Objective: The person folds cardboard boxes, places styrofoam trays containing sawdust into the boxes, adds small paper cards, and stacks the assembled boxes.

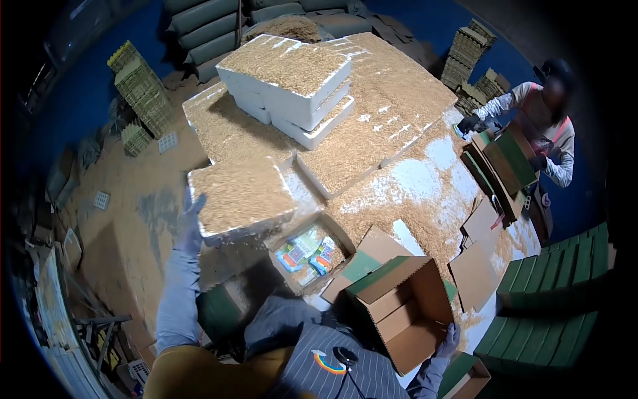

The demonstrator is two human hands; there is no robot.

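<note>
My left hand (193, 221), gloved, is closed on the left edge of a white foam box (247, 231) heaped with wood shavings. My right hand (450, 338), also gloved, grips the lower right edge of an open, empty cardboard box (413, 312) tilted on its side. Between them stands another open carton (287, 276) with colourful packets (323, 256) and some shavings inside.
Stacked white foam boxes (292, 106) stand on the shavings-covered table (385, 80). A co-worker (541, 126) at the right handles a carton (510, 159). Green cartons (558, 272) are stacked at lower right, cardboard flaps (473, 276) lie nearer. Yellowish stacks (141, 93) stand at upper left.
</note>
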